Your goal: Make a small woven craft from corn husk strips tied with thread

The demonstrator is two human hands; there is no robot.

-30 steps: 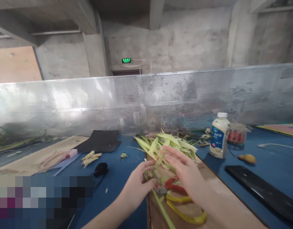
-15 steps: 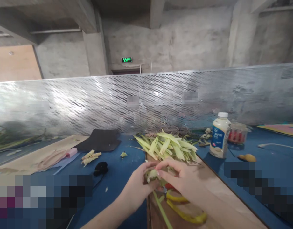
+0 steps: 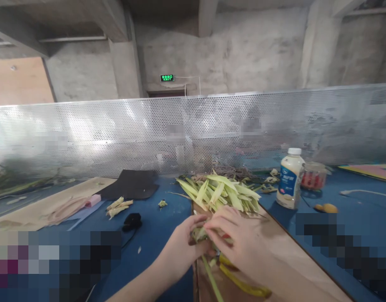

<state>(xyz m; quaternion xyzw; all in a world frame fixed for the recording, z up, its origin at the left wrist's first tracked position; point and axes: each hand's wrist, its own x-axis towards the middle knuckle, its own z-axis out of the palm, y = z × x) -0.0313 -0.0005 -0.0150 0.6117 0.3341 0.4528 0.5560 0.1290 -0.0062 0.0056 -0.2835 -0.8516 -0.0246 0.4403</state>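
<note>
My left hand [image 3: 180, 249] and my right hand [image 3: 237, 239] meet over the near end of a brown board [image 3: 283, 247]. Both pinch a small woven piece of green-yellow leaf strip [image 3: 199, 233] between the fingertips. A long green strip [image 3: 211, 281] trails from it toward me. Just beyond the hands lies a pile of pale green leaf strips [image 3: 221, 193]. Under my right hand sit yellow-handled scissors [image 3: 243, 285], partly hidden.
A white bottle [image 3: 289, 178] and a small jar with red contents [image 3: 312, 176] stand at the right on the blue table [image 3: 161, 226]. A perforated metal screen [image 3: 117, 134] closes the far edge. A dark mat [image 3: 131, 185], brown paper [image 3: 48, 207] and a small black object [image 3: 132, 221] lie at the left.
My right hand, open over the strips a second ago, has closed onto the woven piece held by the left hand. Both hands have drawn slightly nearer and lower.
</note>
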